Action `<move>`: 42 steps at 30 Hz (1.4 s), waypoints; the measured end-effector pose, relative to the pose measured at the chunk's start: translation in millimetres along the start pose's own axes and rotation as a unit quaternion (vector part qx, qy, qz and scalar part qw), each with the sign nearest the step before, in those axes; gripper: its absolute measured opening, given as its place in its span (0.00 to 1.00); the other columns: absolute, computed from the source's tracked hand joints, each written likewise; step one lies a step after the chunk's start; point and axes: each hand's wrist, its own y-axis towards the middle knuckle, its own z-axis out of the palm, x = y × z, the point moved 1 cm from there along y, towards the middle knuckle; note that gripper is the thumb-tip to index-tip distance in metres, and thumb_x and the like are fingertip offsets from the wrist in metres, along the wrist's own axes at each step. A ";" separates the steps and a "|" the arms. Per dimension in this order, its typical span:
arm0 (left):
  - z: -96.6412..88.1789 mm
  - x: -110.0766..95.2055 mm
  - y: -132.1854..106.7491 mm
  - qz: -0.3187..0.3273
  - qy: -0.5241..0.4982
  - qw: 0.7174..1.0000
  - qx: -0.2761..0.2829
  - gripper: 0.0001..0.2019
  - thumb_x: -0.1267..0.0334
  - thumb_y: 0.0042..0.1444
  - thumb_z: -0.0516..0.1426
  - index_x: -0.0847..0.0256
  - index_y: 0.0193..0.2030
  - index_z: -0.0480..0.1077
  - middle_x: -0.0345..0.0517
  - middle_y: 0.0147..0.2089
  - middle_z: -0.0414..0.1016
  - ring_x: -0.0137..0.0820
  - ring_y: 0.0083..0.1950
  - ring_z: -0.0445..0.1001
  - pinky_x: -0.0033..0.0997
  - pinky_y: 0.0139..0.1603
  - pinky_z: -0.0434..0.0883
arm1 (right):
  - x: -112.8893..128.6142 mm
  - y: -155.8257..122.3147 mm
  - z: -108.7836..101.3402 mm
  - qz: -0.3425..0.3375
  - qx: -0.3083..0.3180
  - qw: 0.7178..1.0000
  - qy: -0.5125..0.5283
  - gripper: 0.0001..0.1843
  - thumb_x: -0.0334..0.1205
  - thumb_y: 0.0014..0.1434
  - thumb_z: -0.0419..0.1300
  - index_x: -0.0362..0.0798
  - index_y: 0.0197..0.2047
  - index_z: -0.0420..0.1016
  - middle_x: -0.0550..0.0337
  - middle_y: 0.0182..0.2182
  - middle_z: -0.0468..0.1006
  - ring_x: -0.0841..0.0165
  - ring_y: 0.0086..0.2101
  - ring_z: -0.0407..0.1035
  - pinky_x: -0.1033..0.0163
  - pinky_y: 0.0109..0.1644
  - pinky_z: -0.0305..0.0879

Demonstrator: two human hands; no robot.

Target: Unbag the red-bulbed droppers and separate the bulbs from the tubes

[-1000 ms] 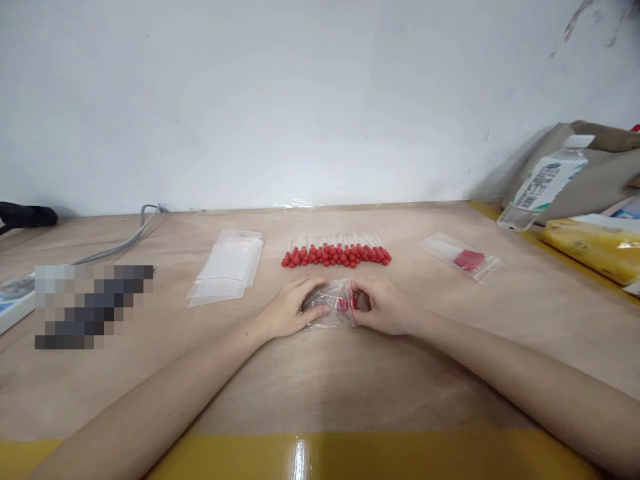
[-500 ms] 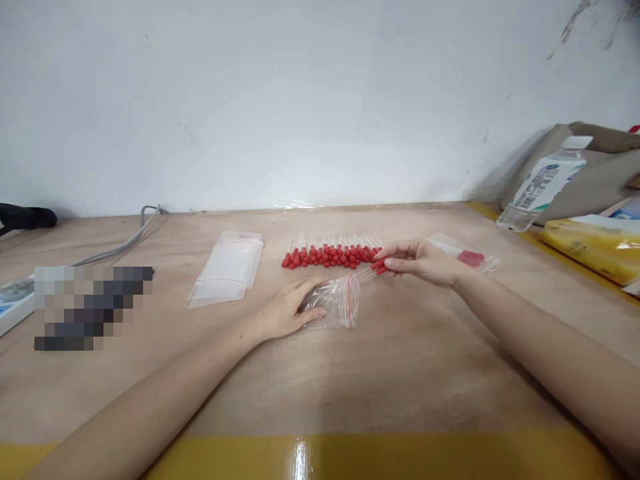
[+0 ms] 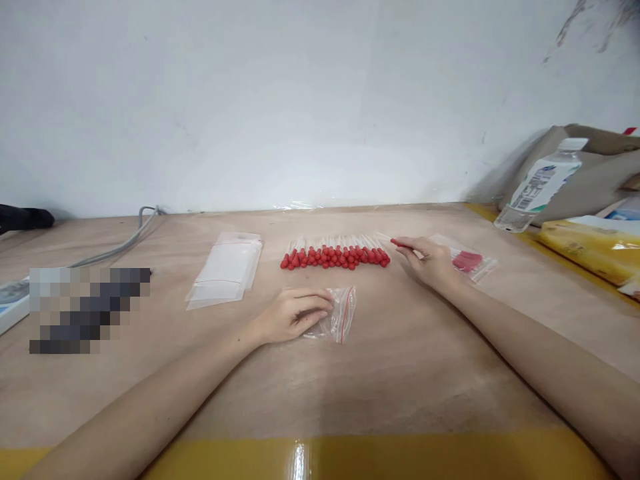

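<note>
My left hand (image 3: 295,313) is closed on a small clear zip bag (image 3: 340,317) with a red seal line, fingers curled over its left end. The bag lies rather flat on the table, its mouth turned to the right. In a pinch, my right hand (image 3: 429,260) holds a dropper by its red rubber bulb (image 3: 400,243); whether it is more than one I cannot tell. Its clear tube points left, beside the right end of the row of red-bulbed droppers (image 3: 335,257). Behind the right hand lies a zip bag with red-bulbed droppers in it (image 3: 467,261).
A stack of flat zip bags (image 3: 225,270) lies left of the row. Farther left are a grey cable (image 3: 115,250), a white power strip (image 3: 15,303) and a blurred-out dark object (image 3: 90,310). At right stand a water bottle (image 3: 543,187) and a yellow packet (image 3: 595,247).
My right hand has drawn the dropper away from the bag's mouth, up and right to the row's end. Under my left hand the bag has sunk flatter and shifted slightly nearer.
</note>
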 end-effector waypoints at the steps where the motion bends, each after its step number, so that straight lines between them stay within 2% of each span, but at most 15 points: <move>1: 1.6 0.5 -0.8 -0.006 -0.017 1.000 0.006 0.10 0.66 0.58 0.50 0.61 0.42 0.70 0.48 0.45 0.74 0.30 0.47 0.72 0.30 0.49 0.69 | -0.7 -3.2 2.3 -0.015 0.011 1.000 -0.009 0.12 0.39 0.57 0.53 0.51 0.42 0.75 0.58 0.40 0.77 0.64 0.42 0.71 0.55 0.48 0.68; 5: 2.9 -1.1 0.1 -0.040 -0.043 0.996 0.064 0.12 0.64 0.59 0.50 0.60 0.48 0.68 0.48 0.48 0.73 0.32 0.51 0.70 0.32 0.52 0.67 | -1.8 -8.2 5.6 -0.024 0.060 0.997 -0.033 0.13 0.39 0.57 0.53 0.51 0.43 0.75 0.58 0.41 0.77 0.64 0.42 0.71 0.55 0.49 0.67; 8: 2.6 -2.7 1.7 -0.048 -0.046 0.990 0.121 0.15 0.63 0.60 0.49 0.59 0.54 0.65 0.48 0.54 0.69 0.32 0.57 0.65 0.35 0.57 0.63 | -2.0 -8.6 6.9 -0.019 0.102 0.994 -0.029 0.13 0.40 0.57 0.54 0.50 0.43 0.75 0.57 0.42 0.76 0.64 0.42 0.71 0.54 0.50 0.67; 11: 3.8 -2.1 1.5 -0.049 -0.036 0.986 0.155 0.17 0.61 0.61 0.47 0.56 0.57 0.62 0.46 0.59 0.63 0.32 0.62 0.58 0.38 0.62 0.57 | -3.1 -9.6 8.3 -0.019 0.126 0.992 -0.010 0.13 0.40 0.58 0.53 0.50 0.45 0.74 0.57 0.44 0.76 0.64 0.43 0.71 0.54 0.50 0.67; 16: 4.8 -1.4 0.4 -0.065 0.019 0.978 0.198 0.21 0.57 0.62 0.46 0.51 0.61 0.55 0.44 0.64 0.53 0.33 0.66 0.49 0.45 0.65 0.47 | -5.8 -10.4 9.8 0.050 0.124 0.991 0.015 0.14 0.42 0.57 0.54 0.50 0.44 0.74 0.57 0.40 0.78 0.64 0.38 0.73 0.55 0.43 0.70; 20: 4.7 -4.0 0.5 -0.070 0.047 0.975 0.207 0.24 0.54 0.61 0.47 0.50 0.63 0.50 0.44 0.66 0.48 0.35 0.66 0.47 0.48 0.65 0.44 | -5.4 -9.1 10.8 0.098 0.105 0.989 0.037 0.13 0.42 0.56 0.54 0.49 0.41 0.74 0.57 0.36 0.79 0.64 0.35 0.73 0.59 0.36 0.71; 26: 8.3 -7.4 -0.7 -0.078 0.085 0.973 0.198 0.28 0.50 0.59 0.47 0.51 0.64 0.46 0.45 0.67 0.44 0.38 0.67 0.43 0.48 0.65 0.43 | -7.7 -8.1 11.9 0.059 0.115 0.992 0.008 0.14 0.44 0.54 0.56 0.48 0.42 0.73 0.55 0.36 0.76 0.65 0.34 0.71 0.60 0.35 0.69; 30: 9.2 -7.4 -0.8 -0.079 0.085 0.974 0.192 0.28 0.50 0.59 0.47 0.49 0.65 0.44 0.45 0.67 0.42 0.39 0.67 0.43 0.50 0.65 0.43 | -8.0 -6.3 10.0 0.041 0.097 0.994 0.000 0.18 0.46 0.53 0.57 0.48 0.46 0.71 0.54 0.38 0.75 0.64 0.37 0.70 0.58 0.38 0.68; 32: 9.3 -6.9 -1.0 -0.078 0.088 0.974 0.195 0.27 0.50 0.59 0.47 0.47 0.64 0.44 0.43 0.68 0.41 0.40 0.67 0.43 0.50 0.65 0.43 | 1.3 -5.3 7.0 0.017 0.051 0.999 -0.008 0.16 0.46 0.53 0.57 0.48 0.43 0.71 0.54 0.37 0.74 0.63 0.38 0.69 0.57 0.41 0.67; 34: 9.7 -6.4 -1.3 -0.080 0.092 0.972 0.199 0.27 0.50 0.59 0.47 0.47 0.64 0.44 0.43 0.68 0.40 0.40 0.67 0.42 0.49 0.65 0.43 | 20.4 -6.2 3.7 -0.008 0.007 1.000 -0.007 0.12 0.45 0.54 0.56 0.48 0.38 0.73 0.54 0.33 0.74 0.63 0.37 0.68 0.55 0.42 0.65; 35: 9.9 -6.2 -1.6 -0.083 0.093 0.972 0.200 0.28 0.50 0.59 0.47 0.48 0.64 0.44 0.43 0.68 0.40 0.40 0.67 0.42 0.49 0.65 0.43 | 33.3 -7.8 2.8 -0.022 0.008 1.000 0.006 0.10 0.45 0.55 0.56 0.49 0.36 0.73 0.54 0.31 0.74 0.64 0.35 0.68 0.56 0.42 0.65; 37: 10.4 -6.1 -2.2 -0.090 0.093 0.972 0.195 0.30 0.49 0.59 0.47 0.51 0.65 0.41 0.46 0.68 0.40 0.40 0.67 0.42 0.48 0.65 0.43 | 63.0 -13.8 3.3 -0.066 0.068 0.993 0.066 0.08 0.43 0.56 0.55 0.49 0.33 0.73 0.56 0.30 0.74 0.66 0.34 0.68 0.57 0.41 0.65; 38: 10.7 -6.1 -2.4 -0.094 0.093 0.972 0.193 0.31 0.48 0.59 0.47 0.53 0.66 0.40 0.47 0.68 0.40 0.40 0.67 0.42 0.48 0.65 0.43 | 78.0 -18.0 4.8 -0.102 0.120 0.982 0.101 0.08 0.44 0.55 0.56 0.50 0.34 0.73 0.55 0.31 0.74 0.66 0.34 0.67 0.58 0.41 0.65; 40: 11.2 -6.1 -2.9 -0.099 0.094 0.972 0.189 0.33 0.47 0.59 0.46 0.56 0.66 0.39 0.49 0.68 0.41 0.40 0.67 0.42 0.47 0.65 0.43 | 103.1 -27.7 9.0 -0.182 0.218 0.946 0.155 0.12 0.46 0.53 0.59 0.50 0.39 0.73 0.55 0.35 0.74 0.66 0.36 0.67 0.59 0.41 0.65; 42: 11.4 -5.7 -3.2 -0.101 0.098 0.971 0.191 0.33 0.47 0.59 0.45 0.57 0.66 0.39 0.49 0.68 0.41 0.40 0.67 0.41 0.45 0.66 0.42 | 116.6 -36.3 14.2 -0.248 0.283 0.909 0.181 0.15 0.48 0.52 0.60 0.50 0.41 0.74 0.54 0.39 0.73 0.66 0.39 0.66 0.59 0.44 0.63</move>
